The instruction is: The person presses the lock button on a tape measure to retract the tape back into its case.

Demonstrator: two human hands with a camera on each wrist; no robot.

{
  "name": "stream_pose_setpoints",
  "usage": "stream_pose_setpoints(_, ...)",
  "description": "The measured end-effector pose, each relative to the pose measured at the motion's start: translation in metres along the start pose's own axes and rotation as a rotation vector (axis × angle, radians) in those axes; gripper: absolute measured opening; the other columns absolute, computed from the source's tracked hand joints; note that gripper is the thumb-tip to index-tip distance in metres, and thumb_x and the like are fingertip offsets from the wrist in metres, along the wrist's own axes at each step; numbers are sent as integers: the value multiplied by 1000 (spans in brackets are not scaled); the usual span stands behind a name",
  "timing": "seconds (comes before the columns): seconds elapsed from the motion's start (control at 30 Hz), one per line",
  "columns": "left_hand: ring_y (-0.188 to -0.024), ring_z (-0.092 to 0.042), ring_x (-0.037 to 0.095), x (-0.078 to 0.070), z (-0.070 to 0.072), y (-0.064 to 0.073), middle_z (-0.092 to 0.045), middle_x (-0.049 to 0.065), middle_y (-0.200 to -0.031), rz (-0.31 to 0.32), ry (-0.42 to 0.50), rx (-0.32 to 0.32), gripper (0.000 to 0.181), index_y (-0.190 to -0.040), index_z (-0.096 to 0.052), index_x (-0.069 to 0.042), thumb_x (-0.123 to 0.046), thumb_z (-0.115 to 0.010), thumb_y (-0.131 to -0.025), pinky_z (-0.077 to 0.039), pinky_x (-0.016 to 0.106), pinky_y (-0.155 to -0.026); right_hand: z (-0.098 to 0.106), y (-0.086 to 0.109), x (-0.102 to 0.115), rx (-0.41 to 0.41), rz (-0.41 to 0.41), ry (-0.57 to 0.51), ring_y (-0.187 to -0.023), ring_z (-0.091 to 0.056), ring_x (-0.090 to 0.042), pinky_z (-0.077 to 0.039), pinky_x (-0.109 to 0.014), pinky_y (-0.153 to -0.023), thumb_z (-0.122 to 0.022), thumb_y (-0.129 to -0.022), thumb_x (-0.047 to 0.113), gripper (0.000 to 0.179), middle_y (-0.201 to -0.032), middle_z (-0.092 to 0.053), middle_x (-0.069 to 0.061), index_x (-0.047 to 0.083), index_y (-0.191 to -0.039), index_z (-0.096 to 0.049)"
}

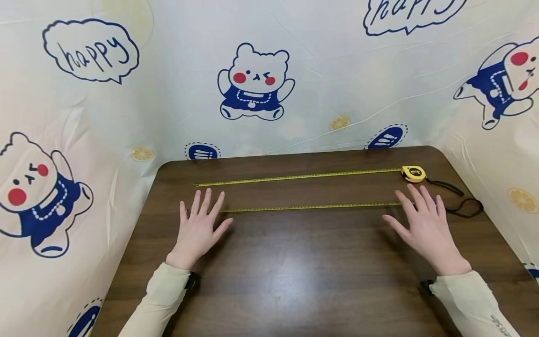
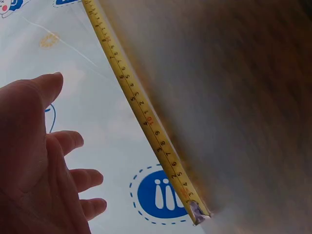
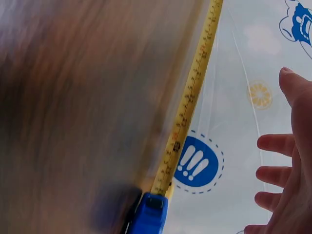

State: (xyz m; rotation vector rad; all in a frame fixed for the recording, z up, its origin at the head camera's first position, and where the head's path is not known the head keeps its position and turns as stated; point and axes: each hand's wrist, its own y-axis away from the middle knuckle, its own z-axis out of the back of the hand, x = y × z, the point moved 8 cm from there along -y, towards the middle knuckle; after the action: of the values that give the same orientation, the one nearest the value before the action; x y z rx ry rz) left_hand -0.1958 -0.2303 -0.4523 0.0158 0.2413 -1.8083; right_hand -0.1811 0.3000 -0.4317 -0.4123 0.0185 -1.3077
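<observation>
Two tape measures lie drawn out side by side across the brown table. The rear one has a yellow case [image 1: 413, 174] at the right, its yellow blade [image 1: 299, 177] running left. In front of it, a second blade [image 1: 311, 207] runs to a blue case [image 3: 150, 214], mostly hidden behind my right hand in the head view. My left hand [image 1: 197, 236] is spread, palm down, fingers over the front blade's left end; its metal hook [image 2: 199, 212] shows in the left wrist view. Spread likewise, my right hand [image 1: 430, 234] is by the blue case. Neither hand grips anything.
The table [image 1: 286, 262] has rounded back corners. A black wrist strap [image 1: 446, 186] trails from the yellow case, and a black loop [image 1: 473, 208] from the blue one, near the right edge. Pale fabric [image 1: 181, 93] with bear prints stands around the back and sides.
</observation>
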Motion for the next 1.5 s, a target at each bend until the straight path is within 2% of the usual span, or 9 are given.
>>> stream_pose_setpoints(0.2, -154, -21, 47, 15, 5, 1, -34, 26, -164, 12, 15, -35, 72, -160, -42, -15, -49, -64, -101, -10, 77, -116, 7, 0, -16, 12, -8, -21, -153, -18, -52, -2, -72, -121, -67, -99, 49, 71, -159, -33, -33, 0, -147, -51)
stream_pose_setpoints(0.4, -132, -49, 48, 36, 13, 1, -59, 24, -141, 13, 68, -87, 44, -137, -66, -7, -26, -72, -99, -34, 73, -102, 14, -3, -40, 47, 33, -15, -147, -25, -57, -5, -75, -119, -73, -98, 34, 55, -149, -42, -36, -2, -136, -59)
stream_pose_setpoints(0.5, -121, -56, 48, 52, 15, -1, -66, 22, -131, 26, 92, -94, 36, -130, -70, -6, -21, -73, -98, -40, 69, -90, 13, -3, -53, 73, 66, -15, -142, -29, -60, -12, -76, -117, -77, -94, 25, 49, -145, -44, -37, -2, -132, -61)
stream_pose_setpoints(0.6, -115, -58, 49, 67, 15, -4, -67, 23, -126, 43, 116, -90, 32, -126, -72, -6, -19, -74, -97, -43, 68, -84, 11, -3, -64, 67, 124, -16, -133, -38, -62, -27, -78, -108, -83, -88, 18, 49, -141, -47, -37, -2, -128, -63)
stream_pose_setpoints(0.73, -111, -61, 50, 87, 11, -6, -67, 26, -124, 68, 133, -43, 29, -123, -73, -4, -16, -75, -96, -45, 71, -82, 7, -4, -74, 53, 200, -10, -119, -49, -62, -41, -77, -91, -89, -78, 11, 54, -133, -52, -37, -1, -125, -64)
stream_pose_setpoints(0.87, -107, -65, 47, 102, 5, -5, -70, 24, -119, 85, 135, 3, 22, -116, -75, -5, -14, -75, -96, -46, 72, -82, 0, -5, -83, 92, 219, -15, -112, -53, -60, -45, -76, -86, -91, -73, 7, 61, -129, -54, -36, -2, -126, -63)
stream_pose_setpoints(1.13, -103, -68, 44, 111, 4, -8, -72, 20, -113, 67, 134, 17, 15, -108, -79, -8, -10, -75, -94, -47, 69, -79, -14, -8, -97, 225, 177, -38, -110, -55, -58, -48, -72, -85, -88, -80, 6, 62, -127, -55, -36, -7, -131, -56)
stream_pose_setpoints(1.4, -102, -67, 44, 112, 6, -12, -74, 16, -109, 46, 110, 23, 11, -103, -81, -9, -6, -75, -93, -46, 69, -81, -24, -12, -97, 271, 188, -90, -109, -55, -58, -48, -72, -84, -84, -82, -1, 61, -127, -53, -39, -10, -132, -52)
stream_pose_setpoints(1.5, -103, -67, 44, 114, 5, -11, -74, 16, -110, 50, 103, 27, 11, -103, -80, -10, -7, -76, -93, -45, 69, -82, -24, -12, -97, 257, 196, -106, -107, -55, -57, -49, -72, -81, -84, -80, -5, 62, -124, -53, -38, -9, -133, -51)
